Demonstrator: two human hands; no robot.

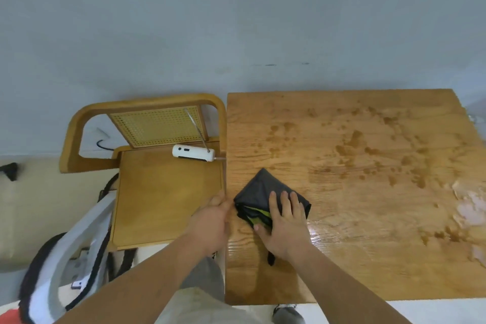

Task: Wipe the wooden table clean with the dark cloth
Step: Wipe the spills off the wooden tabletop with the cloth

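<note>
- Wooden table (342,258) shows wet spots across its far right; wiping looks barely begun.
- Right hand (285,226) lies flat, fingers spread, on the dark cloth (259,192); left hand (210,221) pinches its left edge.

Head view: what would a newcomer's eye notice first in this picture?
First, the folded dark cloth near the left edge of the wooden table, with the right hand pressed flat on it and the left hand at the table's edge beside it. Next, the dark wet blotches scattered over the table's far right part. A white device lies on the chair at left.
</note>
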